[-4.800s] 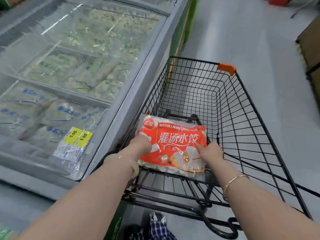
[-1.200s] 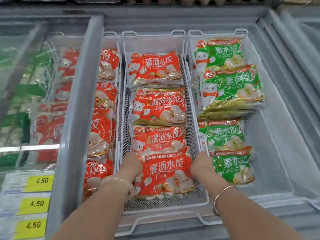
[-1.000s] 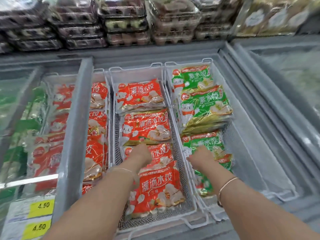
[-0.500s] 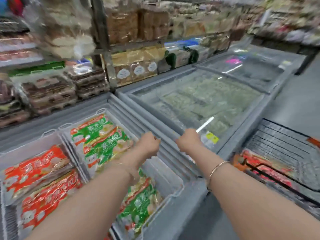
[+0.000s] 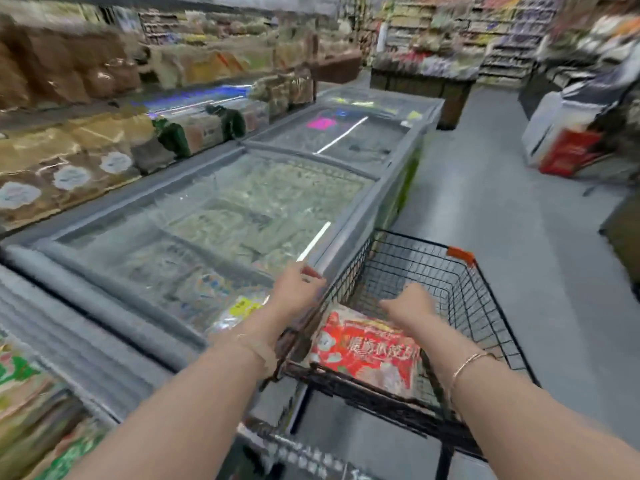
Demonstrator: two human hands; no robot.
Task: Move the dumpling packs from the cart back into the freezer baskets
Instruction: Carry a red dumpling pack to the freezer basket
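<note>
Dumpling pack (image 5: 367,355) below empty fingers (image 5: 388,305)

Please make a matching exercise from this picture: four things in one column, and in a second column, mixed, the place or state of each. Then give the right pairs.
Things:
1. red dumpling pack
2. left hand
3. right hand
4. green pack

Places or states:
A. over the cart's left rim, holding nothing
B. lower left, at the freezer
C. lying in the cart
D. above the red pack, inside the cart

Pairs: 1-C, 2-A, 3-D, 4-B
</note>
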